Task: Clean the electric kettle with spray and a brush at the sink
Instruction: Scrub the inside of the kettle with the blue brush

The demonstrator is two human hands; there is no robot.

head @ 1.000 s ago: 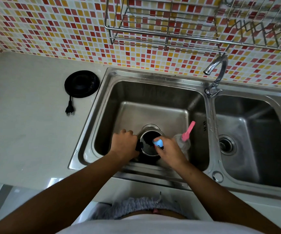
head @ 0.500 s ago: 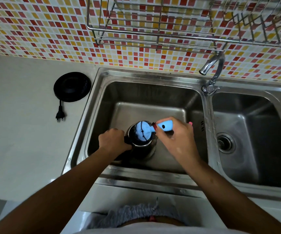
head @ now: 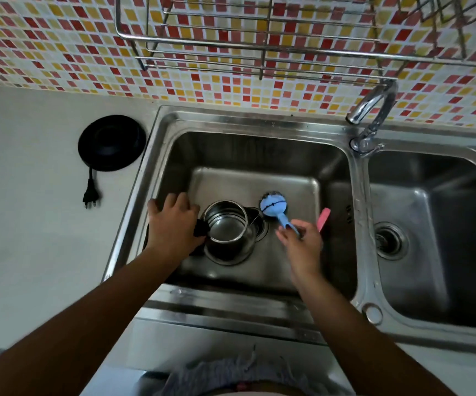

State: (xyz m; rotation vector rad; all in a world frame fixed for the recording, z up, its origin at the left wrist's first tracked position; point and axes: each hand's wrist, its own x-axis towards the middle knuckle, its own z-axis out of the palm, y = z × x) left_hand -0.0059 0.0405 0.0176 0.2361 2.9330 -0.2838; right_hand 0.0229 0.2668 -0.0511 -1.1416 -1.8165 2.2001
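Nearest the camera, two bare forearms reach over the front rim of the double stainless-steel sink [head: 231, 305] into its left basin. The left hand [head: 174, 227] is wrapped around the black handle of the open-topped stainless-steel electric kettle [head: 227, 231], its fingers clamped on that handle. The kettle stands upright on the basin floor, over or just beside the drain, with its mouth facing up and its inside bare metal.

Just right of the kettle, the right hand [head: 299, 247] pinches the thin handle of the light-blue round-headed brush [head: 272, 205]. The brush head is outside the kettle, beside its rim. A pink spray-bottle nozzle [head: 323, 219] shows just behind that hand; the bottle itself is hidden.

The kettle looks stiff, fairly light while empty, and probably slick if its polished wall is wet. The handle is the safe hold, since it keeps the body from turning or sliding on the steel floor under scrubbing. The brush is light, and gripping it closer to the head would give more pressure.

Farther back, a curved chrome tap [head: 374, 110] stands between the basins. On the pale surface [head: 31, 224] to the left lies the black round kettle base [head: 111, 142] with its plug [head: 90, 194]. A wire dish rack [head: 259, 47] hangs on the mosaic tiles.
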